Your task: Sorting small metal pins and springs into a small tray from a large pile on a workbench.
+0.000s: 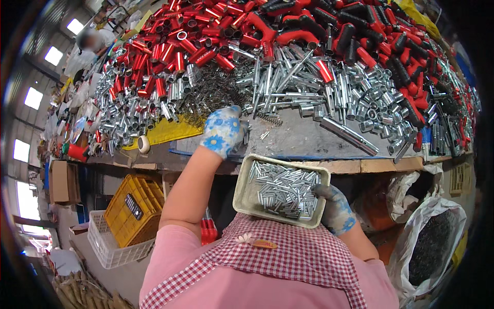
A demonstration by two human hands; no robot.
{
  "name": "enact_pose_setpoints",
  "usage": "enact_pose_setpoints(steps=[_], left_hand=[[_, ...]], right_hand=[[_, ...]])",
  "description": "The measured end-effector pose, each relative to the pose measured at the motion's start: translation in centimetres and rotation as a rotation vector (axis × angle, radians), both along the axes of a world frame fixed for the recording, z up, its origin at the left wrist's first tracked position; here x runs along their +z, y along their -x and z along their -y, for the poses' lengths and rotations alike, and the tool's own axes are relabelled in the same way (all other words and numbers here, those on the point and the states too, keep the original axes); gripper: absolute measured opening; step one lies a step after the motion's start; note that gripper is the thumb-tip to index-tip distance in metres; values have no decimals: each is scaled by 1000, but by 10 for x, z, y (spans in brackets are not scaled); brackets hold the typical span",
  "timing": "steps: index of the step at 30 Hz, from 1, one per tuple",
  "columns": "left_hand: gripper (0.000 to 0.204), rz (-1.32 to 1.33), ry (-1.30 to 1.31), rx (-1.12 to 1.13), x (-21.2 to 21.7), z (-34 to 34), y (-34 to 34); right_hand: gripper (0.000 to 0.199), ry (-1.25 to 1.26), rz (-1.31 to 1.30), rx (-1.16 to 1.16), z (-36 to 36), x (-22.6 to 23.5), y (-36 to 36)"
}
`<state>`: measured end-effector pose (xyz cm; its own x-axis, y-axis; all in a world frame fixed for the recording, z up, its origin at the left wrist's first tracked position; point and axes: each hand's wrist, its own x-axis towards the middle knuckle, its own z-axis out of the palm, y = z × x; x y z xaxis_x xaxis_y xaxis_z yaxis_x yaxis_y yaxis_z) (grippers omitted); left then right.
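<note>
My right hand [337, 210], in a flower-patterned glove with a dark grey palm and fingers, grips the right rim of a pale rectangular tray [240, 198]. Many small silver metal pins [288, 188] lie loose in that tray, held at the front of my apron. Over the table, my left hand [222, 133] shows the back of its white glove with blue flowers; its fingers are mostly hidden. Just beyond it spreads a heap of dark coil springs [211, 92]. One longer spring [271, 120] and a few loose pins [264, 135] lie to its right.
Red tubes [206, 51], red-and-black handles [303, 31], silver rods [288, 72] and short silver sleeves [381, 110] are heaped across the table [303, 139]. A yellow crate [135, 206] sits in a white basket [110, 244] at lower left. An open white sack [411, 247] stands at right.
</note>
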<state>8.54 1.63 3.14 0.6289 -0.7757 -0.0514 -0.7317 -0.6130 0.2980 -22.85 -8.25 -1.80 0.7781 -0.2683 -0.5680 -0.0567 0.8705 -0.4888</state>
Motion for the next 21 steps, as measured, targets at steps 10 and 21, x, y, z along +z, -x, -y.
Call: enact_pose_setpoints(steps=[10,21], left_hand=[[26,40,-99,-95,-28,26,-10],[23,-63,-55,-144,-30,10,-11]], right_hand=[[47,22,-23,-7,0,8,-2],[45,9,-8,-15,-2,8,-4]])
